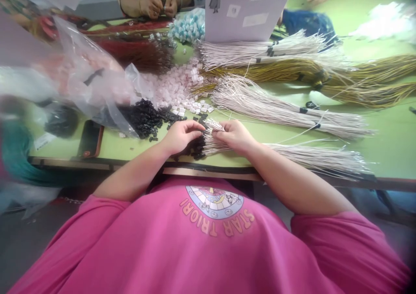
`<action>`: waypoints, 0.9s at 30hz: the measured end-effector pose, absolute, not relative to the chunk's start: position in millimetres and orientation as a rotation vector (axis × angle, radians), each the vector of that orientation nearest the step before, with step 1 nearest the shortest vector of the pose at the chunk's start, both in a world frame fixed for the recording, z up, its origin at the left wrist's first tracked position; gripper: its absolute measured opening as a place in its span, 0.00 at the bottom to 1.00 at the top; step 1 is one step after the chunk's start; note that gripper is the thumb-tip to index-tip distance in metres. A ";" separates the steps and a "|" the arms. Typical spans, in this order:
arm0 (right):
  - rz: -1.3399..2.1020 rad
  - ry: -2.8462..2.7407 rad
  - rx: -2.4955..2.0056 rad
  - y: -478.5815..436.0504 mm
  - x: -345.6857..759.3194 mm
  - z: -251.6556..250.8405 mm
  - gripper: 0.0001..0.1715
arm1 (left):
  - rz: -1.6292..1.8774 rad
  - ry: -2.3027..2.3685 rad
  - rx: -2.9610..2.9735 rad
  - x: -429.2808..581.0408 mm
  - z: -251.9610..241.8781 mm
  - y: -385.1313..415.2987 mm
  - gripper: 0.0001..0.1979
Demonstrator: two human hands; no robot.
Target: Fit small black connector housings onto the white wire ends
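My left hand (180, 136) rests near the front edge of the green table (383, 142), fingers curled in a pinch at the tips of a bundle of thin white wires (312, 155). What it pinches is too small to name. My right hand (234, 136) is closed around the near end of that wire bundle, which fans out to the right. A small heap of black connector pieces (196, 149) lies under and between both hands.
More white wire bundles (286, 108) and yellow wire bundles (357, 75) lie behind. A pile of pale pink pieces (178, 86), more black pieces (143, 116), clear plastic bags (84, 82) and a phone (89, 139) sit left. Another person's hands (160, 4) work across the table.
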State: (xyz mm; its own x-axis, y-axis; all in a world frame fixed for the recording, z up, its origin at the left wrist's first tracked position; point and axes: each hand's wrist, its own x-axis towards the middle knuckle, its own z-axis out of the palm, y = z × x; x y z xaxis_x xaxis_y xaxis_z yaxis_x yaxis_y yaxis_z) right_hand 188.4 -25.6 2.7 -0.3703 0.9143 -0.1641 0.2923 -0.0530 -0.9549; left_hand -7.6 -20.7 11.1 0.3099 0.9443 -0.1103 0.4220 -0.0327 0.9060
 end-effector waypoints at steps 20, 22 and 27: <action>1.323 -1.787 -1.318 -24.3 185.4 -2.1 0.13 | 0.728 1.236 1.722 2.0 -5.9 -24.4 0.11; 1.253 -1.785 -1.296 -23.7 186.1 -2.6 0.13 | 0.733 1.218 1.841 -1.4 -2.3 -25.5 0.09; 1.343 -1.640 -1.272 -23.2 190.1 1.5 0.16 | 0.589 1.354 2.246 -38.9 13.2 -19.3 0.12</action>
State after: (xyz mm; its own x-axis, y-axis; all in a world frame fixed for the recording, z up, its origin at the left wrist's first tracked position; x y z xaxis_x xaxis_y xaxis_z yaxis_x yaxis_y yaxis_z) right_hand 190.1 -23.2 1.5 -0.3115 0.9463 -0.0867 0.2715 0.0012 -0.9624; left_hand -38.9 -19.3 13.2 0.4273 0.8951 0.1273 0.7031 -0.4174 0.5757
